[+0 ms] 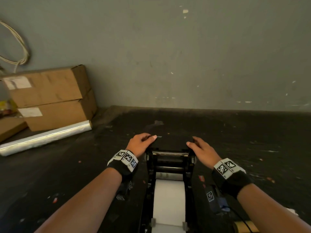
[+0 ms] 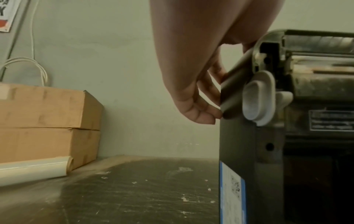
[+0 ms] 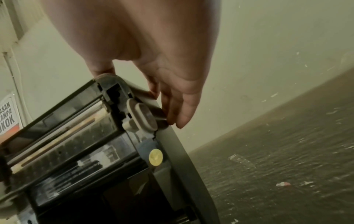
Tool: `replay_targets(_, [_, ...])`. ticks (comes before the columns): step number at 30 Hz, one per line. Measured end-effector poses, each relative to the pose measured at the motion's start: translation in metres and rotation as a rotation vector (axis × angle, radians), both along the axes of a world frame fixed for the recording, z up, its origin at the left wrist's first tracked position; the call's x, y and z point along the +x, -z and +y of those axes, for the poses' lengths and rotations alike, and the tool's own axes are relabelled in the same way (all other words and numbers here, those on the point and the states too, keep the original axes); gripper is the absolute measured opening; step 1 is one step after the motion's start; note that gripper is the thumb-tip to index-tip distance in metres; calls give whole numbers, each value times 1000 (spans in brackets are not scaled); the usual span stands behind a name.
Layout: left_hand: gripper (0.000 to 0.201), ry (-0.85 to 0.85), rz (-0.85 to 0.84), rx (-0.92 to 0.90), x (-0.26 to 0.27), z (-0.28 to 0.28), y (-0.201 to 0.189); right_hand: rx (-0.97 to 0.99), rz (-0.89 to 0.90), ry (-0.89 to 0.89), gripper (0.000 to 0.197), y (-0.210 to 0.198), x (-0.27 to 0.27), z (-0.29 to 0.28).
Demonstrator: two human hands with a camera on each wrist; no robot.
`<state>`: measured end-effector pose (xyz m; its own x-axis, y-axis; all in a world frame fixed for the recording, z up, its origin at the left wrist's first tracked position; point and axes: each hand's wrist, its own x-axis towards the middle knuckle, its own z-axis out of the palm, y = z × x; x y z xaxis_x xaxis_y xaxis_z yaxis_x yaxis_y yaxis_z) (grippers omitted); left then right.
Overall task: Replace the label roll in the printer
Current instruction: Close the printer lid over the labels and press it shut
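Printer point(image 1: 170, 165) on dark table point(image 1: 84, 165), lid point(image 1: 173, 140) raised; white label roll point(image 1: 169, 199) seated inside. Left hand point(image 1: 140, 143) and right hand point(image 1: 201, 148) gripping lid's upper corners, thumbs on top, fingers curled behind. Cardboard boxes point(image 1: 50, 96) far left

We see printer point(image 1: 170, 165) mid-bench point(image 1: 252, 132), label roll point(image 1: 169, 199) inside; stacked boxes point(image 1: 50, 98) far left, film roll point(image 1: 45, 137) before them.

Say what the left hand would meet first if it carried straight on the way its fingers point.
The left hand holds the raised black printer lid, fingers pointing down and forward. Going on, it would probably reach the dark scuffed tabletop first; the grey wall behind looks farther, though depth is unclear.
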<state>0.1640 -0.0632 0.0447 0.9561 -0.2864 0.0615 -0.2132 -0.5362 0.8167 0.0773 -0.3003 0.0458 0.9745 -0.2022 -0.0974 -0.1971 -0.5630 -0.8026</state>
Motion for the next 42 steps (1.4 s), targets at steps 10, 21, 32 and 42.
replay_targets(10, [42, 263, 190, 17, -68, 42, 19, -57, -139, 95, 57, 22, -84, 41])
replay_targets(21, [81, 426, 248, 42, -147, 68, 83, -164, 14, 6, 80, 68, -172, 74])
replay_targets(32, [91, 288, 257, -20, -174, 58, 103, -149, 46, 15, 98, 95, -179, 77])
replay_targets(42, [91, 286, 216, -71, -183, 57, 117, -64, 131, 10, 104, 110, -181, 80])
